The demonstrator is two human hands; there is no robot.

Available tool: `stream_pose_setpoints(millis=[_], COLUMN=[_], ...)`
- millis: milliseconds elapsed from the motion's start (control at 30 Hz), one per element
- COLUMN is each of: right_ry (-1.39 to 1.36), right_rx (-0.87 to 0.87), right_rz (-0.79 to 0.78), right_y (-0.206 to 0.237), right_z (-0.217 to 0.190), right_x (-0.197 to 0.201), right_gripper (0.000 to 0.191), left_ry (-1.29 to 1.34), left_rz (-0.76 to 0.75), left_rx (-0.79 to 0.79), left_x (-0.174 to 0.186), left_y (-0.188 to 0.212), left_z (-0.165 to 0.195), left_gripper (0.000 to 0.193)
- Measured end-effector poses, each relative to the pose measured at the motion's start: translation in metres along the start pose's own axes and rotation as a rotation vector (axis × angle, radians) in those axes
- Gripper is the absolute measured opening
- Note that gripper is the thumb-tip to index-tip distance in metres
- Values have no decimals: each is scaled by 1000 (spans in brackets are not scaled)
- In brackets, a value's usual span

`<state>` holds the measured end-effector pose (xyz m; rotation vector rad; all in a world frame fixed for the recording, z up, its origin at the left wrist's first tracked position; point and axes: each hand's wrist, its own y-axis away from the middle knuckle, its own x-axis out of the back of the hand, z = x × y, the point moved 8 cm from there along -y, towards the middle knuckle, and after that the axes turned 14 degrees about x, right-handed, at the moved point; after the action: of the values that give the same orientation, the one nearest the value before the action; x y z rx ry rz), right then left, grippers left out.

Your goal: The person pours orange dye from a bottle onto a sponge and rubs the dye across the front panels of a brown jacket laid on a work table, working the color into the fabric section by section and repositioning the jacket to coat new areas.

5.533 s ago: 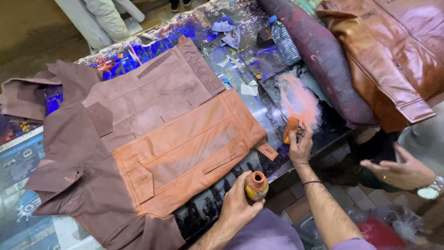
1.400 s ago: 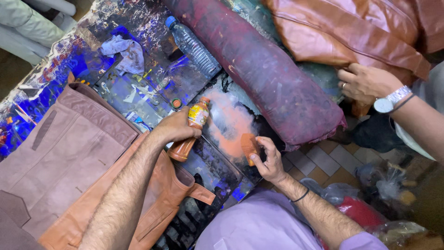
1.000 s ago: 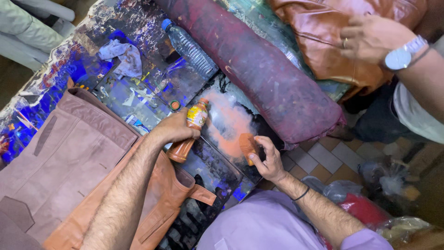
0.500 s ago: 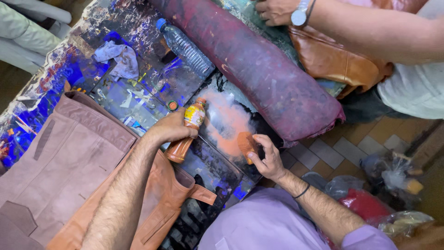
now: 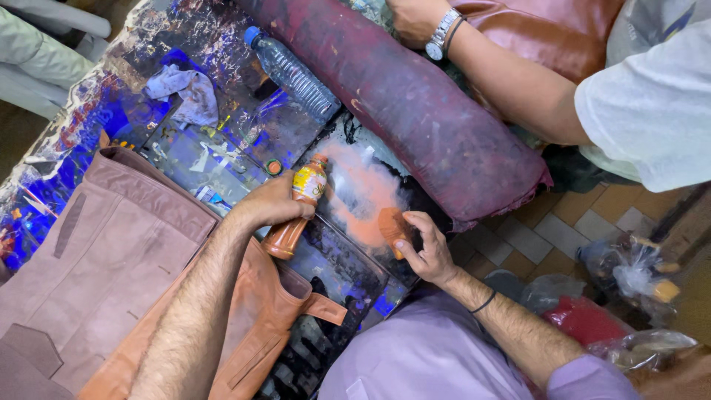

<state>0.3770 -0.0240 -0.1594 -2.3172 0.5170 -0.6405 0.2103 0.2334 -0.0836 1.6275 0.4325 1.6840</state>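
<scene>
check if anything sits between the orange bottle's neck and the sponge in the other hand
Nothing visible does. The left hand tilts the orange bottle, neck pointing at the orange-stained patch of the table. The right hand holds the orange sponge at that patch's edge. Only bare stained surface lies between them.

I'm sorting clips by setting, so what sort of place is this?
Probably a leather dyeing or finishing workshop. The paint-stained table bears a half-coloured jacket; the left hand grips an orange dye bottle, and the right hand holds an orange-stained sponge.
</scene>
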Motion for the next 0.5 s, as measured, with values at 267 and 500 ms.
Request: stream_pose_setpoints(millis=[267, 500], right_ry=[2, 7], right_rx=[-9, -1], right_rz=[-4, 1], right_y=[2, 3], right_z=[1, 1], right_x=[-1, -1], right_gripper=[55, 54], left_ry=[-14, -9], left_rz=[3, 0], left_rx=[-13, -8], left_x=[0, 0], left_y=[-2, -2], left_z=[1, 0], left_gripper=[81, 82])
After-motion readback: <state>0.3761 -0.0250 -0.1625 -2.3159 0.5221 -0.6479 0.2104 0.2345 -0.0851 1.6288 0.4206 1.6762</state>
